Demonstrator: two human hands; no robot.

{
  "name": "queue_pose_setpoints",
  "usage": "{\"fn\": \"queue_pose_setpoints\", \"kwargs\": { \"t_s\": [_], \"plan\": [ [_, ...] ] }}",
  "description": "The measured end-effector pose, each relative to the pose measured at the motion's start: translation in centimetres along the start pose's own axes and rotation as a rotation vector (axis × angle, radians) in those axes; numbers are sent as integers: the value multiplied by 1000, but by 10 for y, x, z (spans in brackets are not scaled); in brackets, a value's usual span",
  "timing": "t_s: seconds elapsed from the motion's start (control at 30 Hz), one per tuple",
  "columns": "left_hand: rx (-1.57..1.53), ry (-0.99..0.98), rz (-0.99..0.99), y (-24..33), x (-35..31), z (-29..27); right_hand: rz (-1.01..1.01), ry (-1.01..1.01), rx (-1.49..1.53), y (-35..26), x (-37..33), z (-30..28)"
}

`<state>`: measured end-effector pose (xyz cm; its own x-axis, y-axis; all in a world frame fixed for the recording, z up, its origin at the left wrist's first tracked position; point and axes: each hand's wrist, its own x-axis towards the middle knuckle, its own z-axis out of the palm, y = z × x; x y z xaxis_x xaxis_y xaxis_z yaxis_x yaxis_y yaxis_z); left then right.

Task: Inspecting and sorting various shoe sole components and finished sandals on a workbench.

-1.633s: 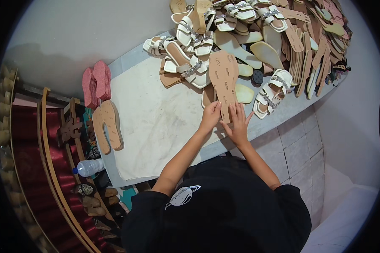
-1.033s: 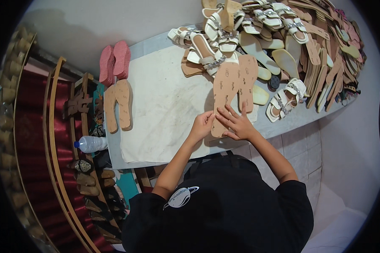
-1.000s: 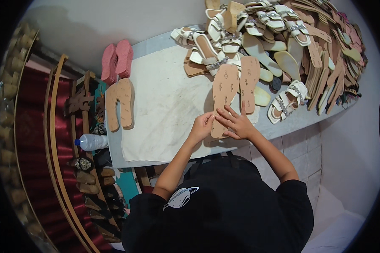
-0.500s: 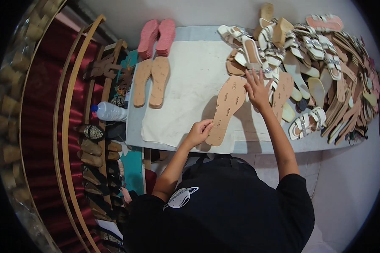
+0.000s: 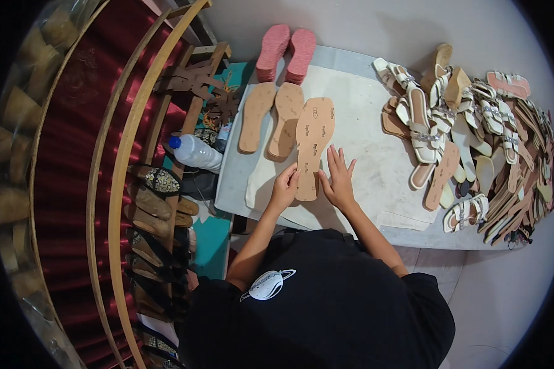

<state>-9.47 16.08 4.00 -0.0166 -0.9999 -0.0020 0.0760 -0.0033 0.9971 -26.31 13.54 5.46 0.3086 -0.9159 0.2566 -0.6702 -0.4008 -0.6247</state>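
Note:
My left hand (image 5: pixel 285 187) grips a tan printed insole (image 5: pixel 314 147) by its heel end, holding it up over the table in front of me. At the heel's right edge is my right hand (image 5: pixel 338 178), fingers spread, its thumb close to the insole; whether it touches I cannot tell. Just beyond lie two groups of similar tan insoles, a left stack (image 5: pixel 257 117) and a right stack (image 5: pixel 286 121), the right one partly covered by the held insole. Behind them stand two piles of pink sole-shaped pieces (image 5: pixel 273 53).
White strappy sandals (image 5: pixel 426 132) and another tan insole (image 5: pixel 442 176) lie at the right, beside a large heap of loose soles (image 5: pixel 520 178). A water bottle (image 5: pixel 195 154) stands off the table's left edge, near a wooden rack (image 5: pixel 120 184) with shoes. White sheeting (image 5: pixel 363 141) covers the tabletop.
My view has swung right. The held insole has moved left, nearer the insole stacks, and stands more upright. My right hand has come back from the sandals to the insole's heel.

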Motion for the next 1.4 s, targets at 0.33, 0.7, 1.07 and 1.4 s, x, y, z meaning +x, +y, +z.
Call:
{"fn": "queue_pose_setpoints", "kwargs": {
  "t_s": [0.33, 0.7, 1.07, 1.4],
  "plan": [
    [200, 271, 151, -1, 47, -88, -41, -122, 28, -49, 68, 63],
    [346, 322, 44, -22, 98, -163, -38, -194, -279, -67, 140, 110],
    [486, 392, 124, -31, 110, -163, -80, -216, -381, -54, 153, 125],
    [836, 463, 189, -30, 111, -161, -64, -202, -353, -50, 153, 133]
  ]
}}
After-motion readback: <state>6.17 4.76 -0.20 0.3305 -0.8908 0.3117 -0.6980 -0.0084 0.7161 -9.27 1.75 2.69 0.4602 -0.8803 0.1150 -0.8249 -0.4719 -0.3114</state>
